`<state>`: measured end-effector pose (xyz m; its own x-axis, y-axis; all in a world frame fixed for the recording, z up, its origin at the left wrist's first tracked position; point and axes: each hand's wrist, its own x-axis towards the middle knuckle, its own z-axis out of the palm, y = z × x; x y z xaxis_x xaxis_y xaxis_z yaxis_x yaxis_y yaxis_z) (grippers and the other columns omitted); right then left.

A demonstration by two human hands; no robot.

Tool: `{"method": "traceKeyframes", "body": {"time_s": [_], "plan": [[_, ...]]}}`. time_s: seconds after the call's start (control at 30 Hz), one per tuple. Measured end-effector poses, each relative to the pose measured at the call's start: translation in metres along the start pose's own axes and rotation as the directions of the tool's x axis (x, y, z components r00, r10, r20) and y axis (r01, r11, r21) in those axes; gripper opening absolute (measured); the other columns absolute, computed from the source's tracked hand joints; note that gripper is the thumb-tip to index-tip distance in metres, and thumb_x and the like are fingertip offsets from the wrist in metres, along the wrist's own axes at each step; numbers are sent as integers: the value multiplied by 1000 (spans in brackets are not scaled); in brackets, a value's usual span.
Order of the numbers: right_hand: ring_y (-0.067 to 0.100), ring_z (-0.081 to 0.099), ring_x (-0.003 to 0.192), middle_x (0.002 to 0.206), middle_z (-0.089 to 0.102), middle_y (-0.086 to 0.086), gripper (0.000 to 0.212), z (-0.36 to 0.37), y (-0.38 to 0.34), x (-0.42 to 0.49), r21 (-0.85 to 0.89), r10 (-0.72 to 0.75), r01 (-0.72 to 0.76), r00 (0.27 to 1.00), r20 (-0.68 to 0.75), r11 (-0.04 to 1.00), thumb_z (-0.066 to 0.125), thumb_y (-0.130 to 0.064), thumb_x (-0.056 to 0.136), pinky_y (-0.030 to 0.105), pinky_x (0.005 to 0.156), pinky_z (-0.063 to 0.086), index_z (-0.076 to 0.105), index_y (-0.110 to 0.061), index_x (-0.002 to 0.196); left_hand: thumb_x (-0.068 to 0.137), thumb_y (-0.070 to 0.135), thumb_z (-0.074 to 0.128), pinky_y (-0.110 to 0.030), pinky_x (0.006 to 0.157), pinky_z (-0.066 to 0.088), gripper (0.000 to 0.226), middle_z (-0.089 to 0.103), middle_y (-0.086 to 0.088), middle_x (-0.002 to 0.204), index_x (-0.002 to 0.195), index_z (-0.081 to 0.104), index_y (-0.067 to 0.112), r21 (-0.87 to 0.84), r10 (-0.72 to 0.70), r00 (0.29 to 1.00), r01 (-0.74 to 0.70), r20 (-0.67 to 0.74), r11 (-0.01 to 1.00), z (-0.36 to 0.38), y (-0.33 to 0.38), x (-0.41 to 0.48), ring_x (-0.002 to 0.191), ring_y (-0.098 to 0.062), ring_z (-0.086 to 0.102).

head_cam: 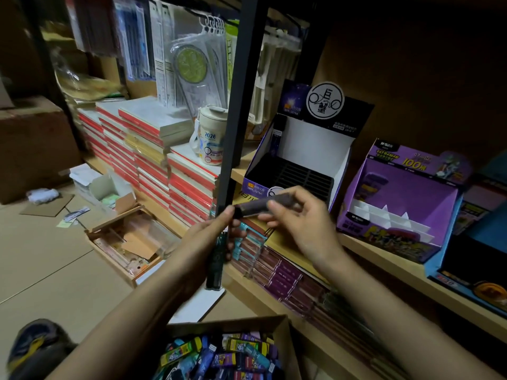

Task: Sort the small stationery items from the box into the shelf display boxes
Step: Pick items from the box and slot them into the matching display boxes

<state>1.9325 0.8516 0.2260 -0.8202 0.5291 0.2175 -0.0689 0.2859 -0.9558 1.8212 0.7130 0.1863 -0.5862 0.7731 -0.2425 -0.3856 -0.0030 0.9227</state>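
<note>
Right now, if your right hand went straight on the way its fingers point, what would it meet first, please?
Probably the left hand, which pinches the other end of the dark case that the right hand holds; the black shelf post stands just beyond, though depth is unclear.

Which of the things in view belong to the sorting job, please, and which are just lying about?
Job: cardboard box, held dark item, black display box, purple display box.
Lying about: stacked notebooks, white cup, hanging rulers, floor tray.
</note>
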Motion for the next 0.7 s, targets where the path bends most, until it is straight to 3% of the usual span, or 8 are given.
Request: {"method": "traceKeyframes", "body": {"time_s": [0.07,0.13,0.2,0.3,0.4,0.47,0.57,0.7], "plan": [[0,64,92,95,64,-12,12,9,2,-9,-281,-184,216,974,135,935,61,-9,88,17,73,54,60,-19,96,75,53,60,-16,45,46,50,71,3,67,92,68,6,-6,3,999,-3,-44,1000,-1,2,1,52,-4,62],[5,60,100,106,63,-1,20,13,5,-14,-436,-333,435,897,292,788,62,-3,84,24,81,54,62,-8,104,76,47,65,-17,44,46,46,68,-3,71,90,67,4,-7,-8,992,7,-130,1000,-3,2,3,55,-7,62],[18,58,111,117,61,12,30,15,8,-17,-488,-363,520,850,383,701,59,5,80,34,90,51,61,0,110,80,35,67,-17,43,44,32,63,-2,70,87,64,4,-32,-7,987,2,-161,999,-6,1,4,54,-6,58],[20,49,124,134,51,10,50,15,8,-15,-539,-354,541,837,417,645,55,13,79,34,98,49,54,-4,126,87,20,63,-14,42,44,13,64,8,54,83,62,8,-38,81,987,-87,-137,995,-10,4,5,47,1,59],[8,52,115,128,54,4,46,12,5,-4,-557,-297,334,942,160,760,46,12,87,20,92,48,55,-10,127,90,19,60,-10,45,44,8,62,16,52,85,58,12,100,219,972,-210,-90,973,-12,5,4,50,5,59],[5,59,97,114,63,4,30,13,-2,7,-411,-65,67,998,18,909,48,-1,93,15,80,49,61,-12,118,89,22,60,-9,46,44,9,62,17,54,89,57,13,161,263,964,-253,-45,954,-9,4,4,51,5,59],[7,64,79,94,67,4,15,15,-7,16,-132,211,-197,973,95,971,56,-16,93,16,68,50,66,-12,104,88,23,59,-8,47,43,12,64,16,57,92,57,12,191,291,957,-284,-9,940,1,6,7,51,4,59],[10,65,81,92,64,1,8,13,-10,17,-123,212,-197,969,124,973,62,-15,89,17,64,54,64,-21,94,86,27,59,-8,49,44,20,68,14,65,99,58,12,212,299,954,-297,19,931,6,8,9,56,4,63]]}}
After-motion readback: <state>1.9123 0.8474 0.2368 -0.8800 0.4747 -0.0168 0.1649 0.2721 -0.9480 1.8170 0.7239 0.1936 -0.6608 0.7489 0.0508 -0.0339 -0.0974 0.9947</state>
